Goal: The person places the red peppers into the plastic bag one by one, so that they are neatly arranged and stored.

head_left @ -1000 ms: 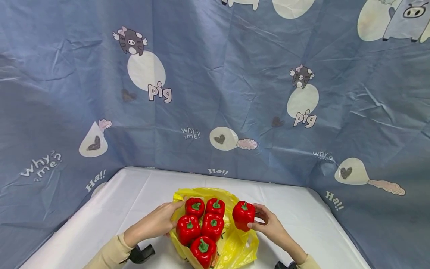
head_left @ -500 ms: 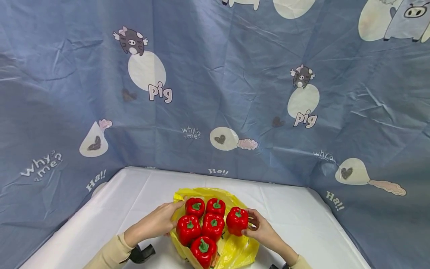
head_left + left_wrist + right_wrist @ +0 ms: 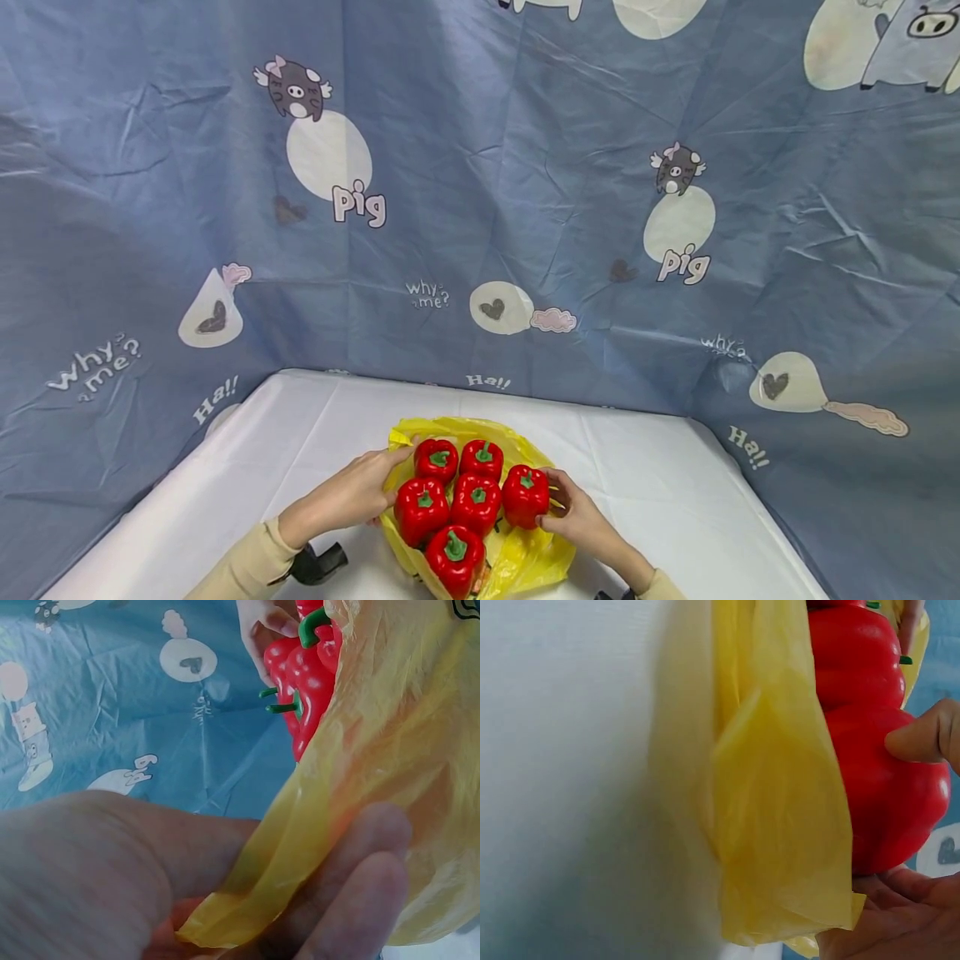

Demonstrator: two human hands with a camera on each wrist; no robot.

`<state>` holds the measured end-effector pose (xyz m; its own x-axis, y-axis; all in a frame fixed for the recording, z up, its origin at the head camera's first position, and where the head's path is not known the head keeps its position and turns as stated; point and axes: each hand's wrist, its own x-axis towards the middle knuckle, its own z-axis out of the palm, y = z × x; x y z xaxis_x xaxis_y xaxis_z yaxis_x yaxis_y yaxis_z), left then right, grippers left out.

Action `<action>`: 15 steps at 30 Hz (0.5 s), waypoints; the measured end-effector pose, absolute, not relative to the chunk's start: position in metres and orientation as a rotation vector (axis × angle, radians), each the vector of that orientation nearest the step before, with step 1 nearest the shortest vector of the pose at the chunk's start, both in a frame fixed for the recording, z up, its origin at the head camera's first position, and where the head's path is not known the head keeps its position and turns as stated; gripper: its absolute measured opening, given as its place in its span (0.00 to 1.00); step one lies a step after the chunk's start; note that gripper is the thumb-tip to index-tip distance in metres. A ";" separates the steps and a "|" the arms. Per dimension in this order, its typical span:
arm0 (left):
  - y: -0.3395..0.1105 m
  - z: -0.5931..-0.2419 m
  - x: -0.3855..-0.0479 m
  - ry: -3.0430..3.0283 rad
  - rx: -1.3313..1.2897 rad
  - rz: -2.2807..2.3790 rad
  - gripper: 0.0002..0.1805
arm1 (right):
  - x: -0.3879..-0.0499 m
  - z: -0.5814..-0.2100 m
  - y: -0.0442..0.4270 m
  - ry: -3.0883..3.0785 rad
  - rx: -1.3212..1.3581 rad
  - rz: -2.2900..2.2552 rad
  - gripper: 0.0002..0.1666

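My right hand [image 3: 572, 512] grips a red bell pepper [image 3: 526, 497] with a green stem, thumb on one side and fingers on the other. That pepper sits within the right part of a yellow plastic bag [image 3: 542, 553], beside several other red bell peppers [image 3: 455, 557]. On the far left of the bag, my left hand [image 3: 367, 490] pinches its edge; in the left wrist view the yellow film [image 3: 277, 862] passes between thumb and fingers. The right wrist view shows the bag's side [image 3: 784, 825] hiding the lower part of the held pepper [image 3: 885, 791].
A white cloth-covered table [image 3: 660, 500] lies under the bag. Behind it hangs a blue curtain [image 3: 525, 208] printed with pigs and lettering. Dark wrist mounts [image 3: 318, 565] are strapped at both wrists.
My right hand has moved left and slightly toward me with its bell pepper, lowering it beside the other peppers in the bag. The left hand has stayed on the bag's edge.
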<state>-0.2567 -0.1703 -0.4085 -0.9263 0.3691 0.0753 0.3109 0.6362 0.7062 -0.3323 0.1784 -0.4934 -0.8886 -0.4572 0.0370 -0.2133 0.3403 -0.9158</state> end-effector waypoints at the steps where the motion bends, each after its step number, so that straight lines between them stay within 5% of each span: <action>1: -0.170 -0.409 -0.257 2.770 0.577 1.175 0.37 | -0.332 -0.493 0.179 2.384 -0.611 -1.558 0.42; 15: -0.184 -0.395 -0.254 2.728 0.627 1.113 0.29 | -0.332 -0.476 0.205 2.407 -0.717 -1.506 0.52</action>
<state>-0.2544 -0.1844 -0.3945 -0.9054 0.4231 0.0359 0.3275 0.6420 0.6932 -0.3322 0.2047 -0.4758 -0.8589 -0.5066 0.0753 -0.2891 0.3583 -0.8877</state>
